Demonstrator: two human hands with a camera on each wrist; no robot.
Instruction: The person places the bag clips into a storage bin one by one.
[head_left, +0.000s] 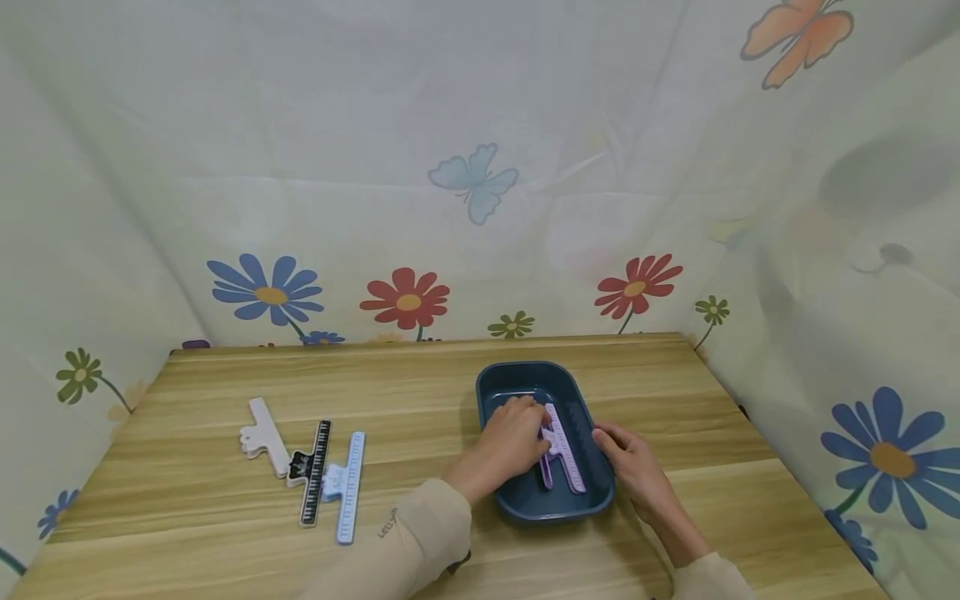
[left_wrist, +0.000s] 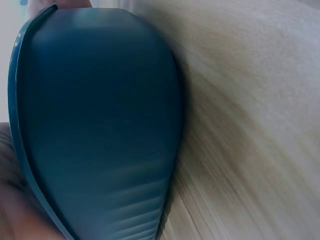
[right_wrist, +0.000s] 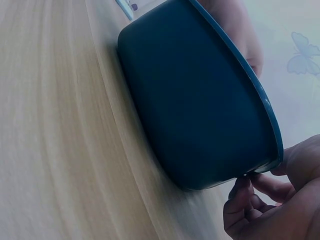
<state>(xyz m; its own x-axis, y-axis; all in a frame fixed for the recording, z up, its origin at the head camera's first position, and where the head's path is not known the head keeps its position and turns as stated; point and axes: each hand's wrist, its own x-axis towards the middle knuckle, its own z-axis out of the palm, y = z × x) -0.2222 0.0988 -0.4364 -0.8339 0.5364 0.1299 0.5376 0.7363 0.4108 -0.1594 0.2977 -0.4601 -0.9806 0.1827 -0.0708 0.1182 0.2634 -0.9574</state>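
A dark blue plastic bin (head_left: pixel 525 510) stands on the table. My left hand (head_left: pixel 513 437) reaches over its left side, fingers bent and thumb at a light purple clip (head_left: pixel 567 458) with a ruler-like long edge; the clip is inside the bin. The fingertips are partly hidden. My right hand (head_left: pixel 637 467) pinches the bin's right rim, thumb above and fingers below, as the right wrist view also shows with that hand (right_wrist: pixel 280 200) at the corner of the bin. The left wrist view mostly shows the bin's outer wall (left_wrist: pixel 100 100).
On the left of the wooden table (head_left: pixel 420 375) lie a white clip (head_left: pixel 268 437), a black clip (head_left: pixel 315 475) and a light blue clip (head_left: pixel 350 487), close together. A flower-printed curtain (head_left: pixel 525 275) hangs behind the table and at its sides.
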